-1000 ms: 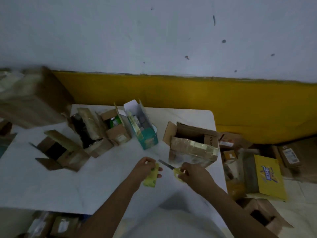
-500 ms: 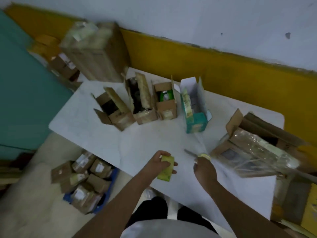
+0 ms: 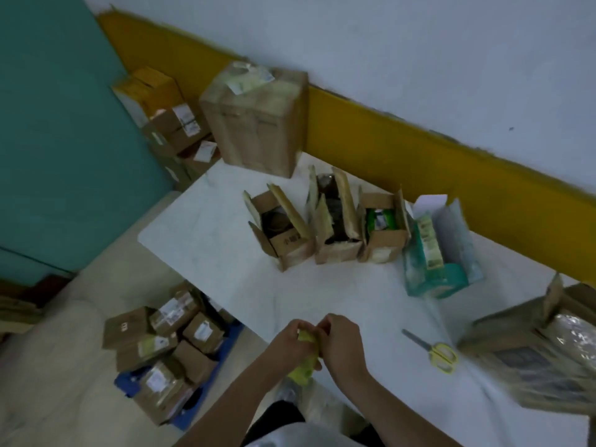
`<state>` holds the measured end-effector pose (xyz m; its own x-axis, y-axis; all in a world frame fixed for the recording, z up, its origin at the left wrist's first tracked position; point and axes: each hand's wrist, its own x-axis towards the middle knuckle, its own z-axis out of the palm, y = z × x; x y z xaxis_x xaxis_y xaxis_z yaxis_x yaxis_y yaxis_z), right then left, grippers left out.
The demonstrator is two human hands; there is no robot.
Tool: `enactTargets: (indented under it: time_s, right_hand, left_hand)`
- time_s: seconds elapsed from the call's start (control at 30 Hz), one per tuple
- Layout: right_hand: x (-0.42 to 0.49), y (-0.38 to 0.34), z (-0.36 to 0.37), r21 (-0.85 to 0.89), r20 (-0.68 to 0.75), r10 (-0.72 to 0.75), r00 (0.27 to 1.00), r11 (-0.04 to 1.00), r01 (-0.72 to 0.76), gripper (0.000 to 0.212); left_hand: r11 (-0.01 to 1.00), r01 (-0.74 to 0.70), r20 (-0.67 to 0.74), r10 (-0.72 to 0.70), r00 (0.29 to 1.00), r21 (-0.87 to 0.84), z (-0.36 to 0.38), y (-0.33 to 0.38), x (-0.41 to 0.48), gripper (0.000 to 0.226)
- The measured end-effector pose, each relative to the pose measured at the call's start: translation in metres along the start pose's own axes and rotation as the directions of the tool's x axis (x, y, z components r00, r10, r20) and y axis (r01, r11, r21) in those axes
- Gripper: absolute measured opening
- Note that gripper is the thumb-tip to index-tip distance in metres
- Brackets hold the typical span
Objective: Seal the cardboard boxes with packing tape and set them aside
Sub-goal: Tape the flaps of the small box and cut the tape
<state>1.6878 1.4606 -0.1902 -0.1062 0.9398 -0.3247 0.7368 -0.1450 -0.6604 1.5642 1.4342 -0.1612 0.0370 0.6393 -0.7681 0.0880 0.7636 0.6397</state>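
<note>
The fingers of both hands curl around a small yellow-green object, too blurred to name, at the near edge of the white table. The left hand and the right hand touch each other. Three open cardboard boxes stand in a row at the far side, and the yellow-handled scissors lie to the right.

Both bare forearms converge over the near edge of the surface, where the left hand and the right hand meet, touching, with fingers curled, each gripping the same yellow item between them.
</note>
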Motion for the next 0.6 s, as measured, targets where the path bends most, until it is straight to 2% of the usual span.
enactTargets:
  time_s: [0.03,0.1,0.13,0.2,0.3,0.47,0.6]
  right_hand:
    - [-0.002,-0.005,0.012,0.006,0.014,0.004,1.0,1.0,-0.004,0.016]
    - [-0.005,-0.011,0.032,0.021,0.055,-0.008,0.998,1.0,0.007,0.018]
    - [-0.008,-0.013,0.042,0.023,0.082,-0.026,0.996,0.999,0.025,0.019]
    - [-0.011,-0.015,0.056,0.017,0.117,-0.054,0.992,0.998,0.052,0.019]
    - [-0.012,-0.012,0.073,0.019,0.105,-0.064,0.992,0.998,0.063,0.021]
    - [0.005,0.014,0.093,0.029,0.047,-0.035,0.998,0.999,0.033,0.015]
    - [0.022,0.037,0.118,0.016,0.056,0.002,0.998,1.0,-0.003,0.015]
  left_hand:
    - [1.0,0.003,-0.018,-0.002,1.0,0.021,-0.011,-0.007,-0.001,0.05]
    - [0.995,0.008,-0.029,-0.005,1.0,0.101,-0.033,-0.023,-0.002,0.103]
    - [0.993,0.01,-0.013,-0.009,1.0,0.118,-0.043,-0.029,-0.004,0.115]
    - [0.984,0.037,-0.005,-0.037,0.999,0.173,-0.056,-0.045,-0.001,0.108]
    - [0.964,0.074,-0.069,-0.058,0.996,0.254,-0.065,-0.068,0.009,0.103]
    - [0.964,0.134,-0.108,-0.112,0.988,0.228,-0.06,-0.082,0.027,0.082]
    - [0.951,0.195,-0.157,-0.16,0.974,0.24,-0.059,-0.104,0.063,0.091]
